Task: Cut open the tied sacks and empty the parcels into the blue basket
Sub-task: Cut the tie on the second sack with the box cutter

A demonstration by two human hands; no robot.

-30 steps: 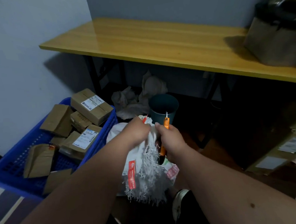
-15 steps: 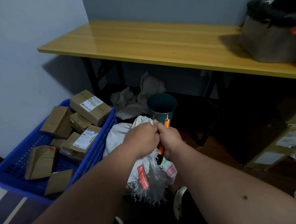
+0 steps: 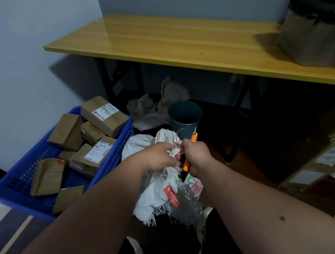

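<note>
A white woven sack (image 3: 163,194) with a frayed edge and red labels stands on the floor in front of me. My left hand (image 3: 158,156) grips its bunched neck. My right hand (image 3: 196,156) holds an orange utility knife (image 3: 190,155), blade end pointing up, right beside the neck, and a thin red tie (image 3: 179,138) loops out between the two hands. The blue basket (image 3: 114,161) sits to the left with several brown cardboard parcels (image 3: 103,116) in it.
A yellow wooden table (image 3: 177,41) on black legs spans the back, with a brown bag (image 3: 312,39) on its right end. Under it lie crumpled white sacks (image 3: 157,109) and a dark green bin (image 3: 185,116). Cardboard boxes (image 3: 317,160) stand at the right.
My hands have come together at the sack's neck, and the red tie now sticks out loose between them. The sack's lower frayed edge has shifted slightly.
</note>
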